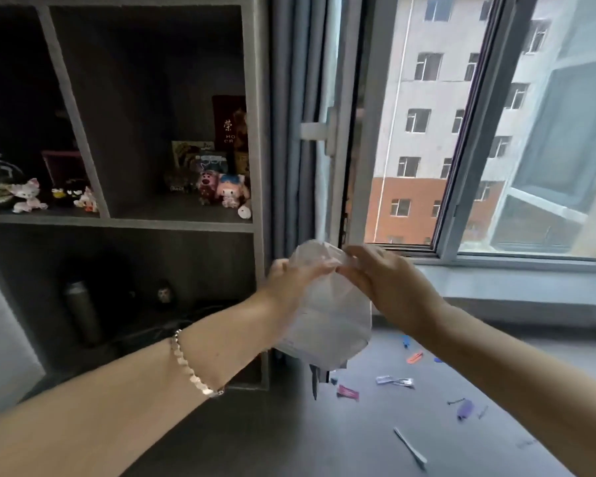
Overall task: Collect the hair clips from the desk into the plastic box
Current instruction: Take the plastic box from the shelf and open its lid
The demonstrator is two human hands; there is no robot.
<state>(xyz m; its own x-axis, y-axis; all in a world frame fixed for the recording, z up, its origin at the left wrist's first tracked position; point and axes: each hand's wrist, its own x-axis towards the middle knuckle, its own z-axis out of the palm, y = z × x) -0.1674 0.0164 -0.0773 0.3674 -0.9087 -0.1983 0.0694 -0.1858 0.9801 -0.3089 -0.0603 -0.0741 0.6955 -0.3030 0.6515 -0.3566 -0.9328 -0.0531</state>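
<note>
I hold a translucent white plastic box up in the air above the dark desk. My left hand grips its upper left edge and my right hand pinches its top right edge. Several hair clips lie scattered on the desk below and to the right: a pink one, a silver one, an orange one, a blue one, a purple one and a long white one. Part of the desk under the box is hidden.
A grey shelf unit with small plush figures stands at the left, with a dark bottle in its lower bay. An open window and its sill lie behind the desk at the right.
</note>
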